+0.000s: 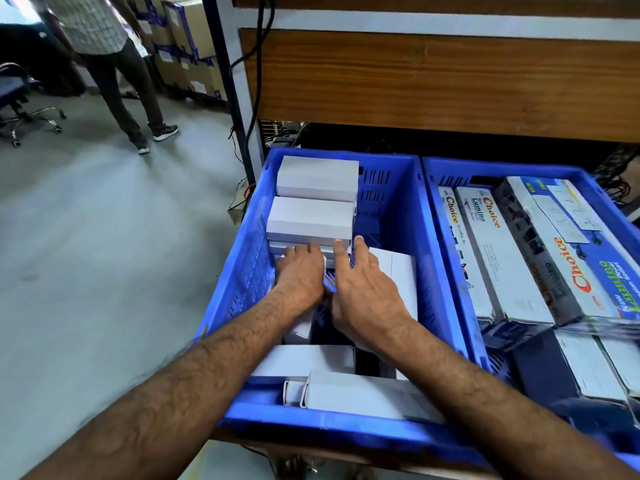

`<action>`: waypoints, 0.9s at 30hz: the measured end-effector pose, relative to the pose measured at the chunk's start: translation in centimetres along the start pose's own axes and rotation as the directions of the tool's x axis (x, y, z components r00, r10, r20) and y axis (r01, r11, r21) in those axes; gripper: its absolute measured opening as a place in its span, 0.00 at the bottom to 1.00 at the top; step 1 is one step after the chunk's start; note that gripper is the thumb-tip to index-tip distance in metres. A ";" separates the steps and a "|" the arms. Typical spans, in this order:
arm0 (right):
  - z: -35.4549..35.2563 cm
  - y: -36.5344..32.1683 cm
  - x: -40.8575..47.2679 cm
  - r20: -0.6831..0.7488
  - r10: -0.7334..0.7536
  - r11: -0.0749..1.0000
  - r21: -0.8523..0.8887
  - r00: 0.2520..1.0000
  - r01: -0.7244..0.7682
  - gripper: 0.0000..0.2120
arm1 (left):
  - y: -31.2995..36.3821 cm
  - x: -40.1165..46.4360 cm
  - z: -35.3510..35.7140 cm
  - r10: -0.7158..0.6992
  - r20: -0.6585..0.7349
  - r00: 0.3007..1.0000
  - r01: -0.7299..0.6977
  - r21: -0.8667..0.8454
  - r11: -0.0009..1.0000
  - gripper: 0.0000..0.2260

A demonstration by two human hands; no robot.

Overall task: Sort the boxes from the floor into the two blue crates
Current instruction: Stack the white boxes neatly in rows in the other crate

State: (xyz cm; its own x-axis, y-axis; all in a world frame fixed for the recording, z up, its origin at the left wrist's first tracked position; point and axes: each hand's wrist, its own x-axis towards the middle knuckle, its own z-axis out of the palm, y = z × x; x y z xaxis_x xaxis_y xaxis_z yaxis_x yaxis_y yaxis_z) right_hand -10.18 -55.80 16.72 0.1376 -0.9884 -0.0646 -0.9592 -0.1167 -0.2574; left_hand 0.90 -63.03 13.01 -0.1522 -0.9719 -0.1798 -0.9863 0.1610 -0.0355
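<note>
Both hands press a plain white box (301, 263) low in the left blue crate (408, 237), left hand (300, 275) flat on it, right hand (363, 289) splayed alongside, gripping nothing; the stacked white boxes (311, 220) just behind could topple if nudged.

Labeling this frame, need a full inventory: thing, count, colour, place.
left crate: 1, blue, left of its twin.
right crate: 1, blue, right side.
plain boxes: at least six, white, in the left crate.
printed boxes: several, white and blue with red lettering, in the right crate.
shelf panel: 1, brown wood, above the crates.
cartons: several, brown, stacked far left.
office chair: 1, dark, far left.
bystander: 1, standing, far left.
left hand: on a white box.
right hand: open, beside it.
</note>
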 end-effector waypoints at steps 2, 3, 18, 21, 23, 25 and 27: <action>0.0 0.2 -0.4 -0.003 0.003 1.000 0.023 1.000 -0.003 0.42 | -0.1 0.2 0.2 0.012 -0.048 0.999 -0.016 -0.083 0.996 0.30; 0.0 0.3 -0.5 0.000 0.002 0.999 0.034 1.000 -0.002 0.43 | -0.2 0.2 0.2 0.020 -0.072 0.997 -0.030 -0.133 0.991 0.29; -1.6 0.9 -2.1 -0.126 0.058 0.979 0.200 0.990 -0.032 0.34 | -3.2 -3.5 -6.9 -0.221 -0.109 0.969 0.077 -0.719 0.691 0.28; -2.3 0.8 -2.0 -0.226 0.084 0.996 0.057 0.971 -0.073 0.34 | -4.2 -4.4 -7.9 -0.299 -0.063 0.952 0.056 -0.927 0.372 0.21; -2.7 1.0 -1.4 -0.255 0.117 0.993 0.003 0.960 -0.121 0.35 | -4.2 -4.5 -7.9 -0.329 -0.024 0.944 0.046 -0.978 0.203 0.14; -2.9 1.5 -0.5 -0.237 0.143 0.990 0.035 0.961 -0.138 0.38 | -3.9 -4.0 -7.7 -0.356 0.040 0.934 0.051 -0.998 0.023 0.13; -2.9 2.0 0.6 -0.208 0.143 0.986 0.116 0.968 -0.120 0.40 | -3.2 -3.4 -7.3 -0.367 0.106 0.924 0.063 -0.990 -0.127 0.13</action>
State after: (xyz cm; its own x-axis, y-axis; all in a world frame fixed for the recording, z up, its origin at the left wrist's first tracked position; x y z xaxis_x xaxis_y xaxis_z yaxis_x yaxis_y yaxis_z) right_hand -12.73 -56.88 18.93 -0.0551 -0.9933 0.1017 -0.9337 0.0151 -0.3577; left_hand 4.09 -61.53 20.88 0.2278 -0.9392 -0.2570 0.0532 -0.2516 0.9664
